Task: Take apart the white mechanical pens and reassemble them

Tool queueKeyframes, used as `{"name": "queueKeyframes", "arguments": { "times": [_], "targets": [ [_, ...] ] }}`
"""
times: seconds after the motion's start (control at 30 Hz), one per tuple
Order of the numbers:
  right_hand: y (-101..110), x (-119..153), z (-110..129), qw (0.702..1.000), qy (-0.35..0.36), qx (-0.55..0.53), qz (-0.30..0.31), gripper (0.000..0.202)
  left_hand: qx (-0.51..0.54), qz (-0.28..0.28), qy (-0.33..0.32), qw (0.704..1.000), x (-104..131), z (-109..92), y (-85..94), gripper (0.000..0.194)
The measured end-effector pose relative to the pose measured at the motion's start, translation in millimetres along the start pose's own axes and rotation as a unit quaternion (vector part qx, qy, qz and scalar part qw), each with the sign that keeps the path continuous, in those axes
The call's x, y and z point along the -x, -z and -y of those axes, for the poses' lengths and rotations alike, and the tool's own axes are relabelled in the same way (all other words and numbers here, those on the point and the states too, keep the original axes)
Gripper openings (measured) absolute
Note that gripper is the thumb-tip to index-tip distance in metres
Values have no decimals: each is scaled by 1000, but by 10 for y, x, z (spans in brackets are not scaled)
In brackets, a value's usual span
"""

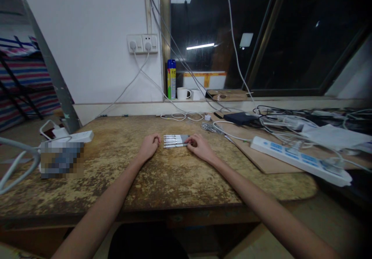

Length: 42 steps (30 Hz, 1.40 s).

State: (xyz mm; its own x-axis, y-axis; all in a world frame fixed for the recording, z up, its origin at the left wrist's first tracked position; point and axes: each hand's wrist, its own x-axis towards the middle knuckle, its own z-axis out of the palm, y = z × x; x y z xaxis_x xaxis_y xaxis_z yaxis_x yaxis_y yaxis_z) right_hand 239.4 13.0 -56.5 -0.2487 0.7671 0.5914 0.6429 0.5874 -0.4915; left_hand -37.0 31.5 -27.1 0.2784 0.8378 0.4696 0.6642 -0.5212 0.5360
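Several white and grey pens [174, 140] lie side by side in a row on the worn wooden table, pointing left and right. My right hand [200, 146] is at their right ends, thumb and forefinger closed in a pinch on the end of the nearest pen. The other fingers of that hand are curled and partly hidden. My left hand [149, 146] rests on the table just left of the pens, its fingers curled in; nothing shows in it, and a small gap parts it from the pen tips.
A white power strip [299, 160] lies on a cardboard sheet [267, 162] at right, among tangled cables and a dark box [240, 118]. At left are another power strip [78, 137] and a blurred object [62, 159]. A spray can [171, 80] and mug [183, 93] stand on the sill.
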Motion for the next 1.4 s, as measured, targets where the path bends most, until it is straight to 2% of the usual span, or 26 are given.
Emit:
{"name": "queueKeyframes", "arguments": {
  "times": [0.33, 0.47, 0.57, 0.63, 0.77, 0.97, 1.13, 1.27, 1.4],
  "targets": [
    [1, 14, 7, 999, 19, 28, 20, 7, -30, 7, -58, 998, 2, -158, -49, 24],
    [29, 14, 45, 999, 31, 10, 19, 13, -85, 2, -129, 988, 34, -378, -39, 18],
    [39, 12, 124, 999, 38, -1, 3, 15, -154, 31, -197, 968, 68, -553, -52, 23],
    [36, 7, 180, 999, 46, -11, -2, 15, -184, 50, -220, 957, 79, -621, -79, 26],
    [28, -11, 254, 999, 49, -20, -7, 15, -192, 70, -219, 954, 60, -634, -130, 22],
    [7, -31, 281, 999, 50, -19, -4, 15, -188, 60, -192, 961, 30, -605, -128, 23],
    [-40, 3, 264, 999, 32, -27, 30, 20, -221, 56, -194, 954, 37, -619, -132, 25],
    [-38, 17, 246, 997, 43, 16, 57, 28, -244, 65, -204, 946, 51, -646, -151, 27],
    [-6, -4, 247, 995, 58, 60, 57, 31, -246, 78, -198, 945, 62, -712, -169, 23]
  ]
}}
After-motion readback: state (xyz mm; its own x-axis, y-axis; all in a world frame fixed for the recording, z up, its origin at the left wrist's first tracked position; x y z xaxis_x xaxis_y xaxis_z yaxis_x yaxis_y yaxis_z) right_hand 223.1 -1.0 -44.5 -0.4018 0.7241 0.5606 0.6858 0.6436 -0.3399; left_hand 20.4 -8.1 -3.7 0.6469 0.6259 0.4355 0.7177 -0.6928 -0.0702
